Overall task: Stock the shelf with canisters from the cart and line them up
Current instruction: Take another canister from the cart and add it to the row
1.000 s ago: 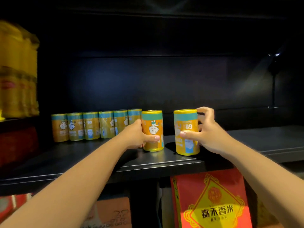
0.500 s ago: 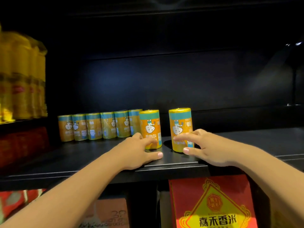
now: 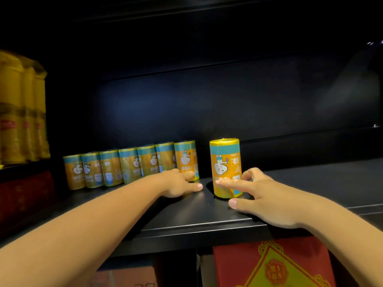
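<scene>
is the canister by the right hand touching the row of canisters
No, the lone canister stands apart, with bare shelf between it and the row of canisters.

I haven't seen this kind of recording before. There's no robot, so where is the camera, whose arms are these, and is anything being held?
There is no machine here. A person wears one camera on the head, looking forward and down, so both arms are the person's own. They reach onto a black shelf. A row of seven small orange canisters stands at the back. The left hand rests its fingers against the end canister. A lone canister stands upright, apart, to the right. The right hand touches its front with a straight finger. Neither hand lifts anything. Tall yellow containers stand far left, and a red packet sits below.
</scene>
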